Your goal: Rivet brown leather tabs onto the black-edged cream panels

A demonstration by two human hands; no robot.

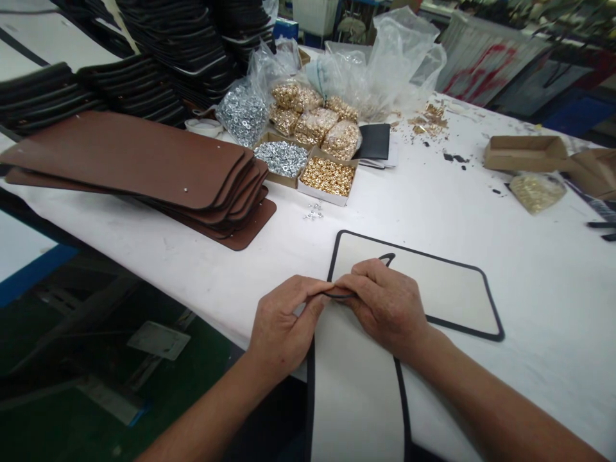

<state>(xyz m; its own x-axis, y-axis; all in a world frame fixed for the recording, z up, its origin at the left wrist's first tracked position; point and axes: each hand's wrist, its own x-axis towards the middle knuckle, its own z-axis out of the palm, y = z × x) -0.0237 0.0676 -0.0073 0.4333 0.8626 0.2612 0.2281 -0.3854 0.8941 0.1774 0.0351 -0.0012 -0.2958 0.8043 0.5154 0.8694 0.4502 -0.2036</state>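
Observation:
Both hands pinch the far end of a long off-white panel with black edging [359, 391], whose near part runs down toward me. My left hand [289, 321] grips its left side at that end, thumb below and fingers on top. My right hand [387, 305] closes on the same end from the right, and the fingertips of the two hands nearly meet. A strip of brown underside shows between them. Beyond my right hand a second off-white, black-edged panel [447, 282] lies flat on the table, with a small black-outlined loop near its left part.
Brown panels [144, 160] are stacked at the left, before piles of black pieces [178, 45]. Boxes of silver rings [282, 157] and gold rings [328, 176] stand mid-table, with bagged fittings [312, 122] behind. Loose silver bits [314, 212] lie nearer; an open carton [527, 153] sits right.

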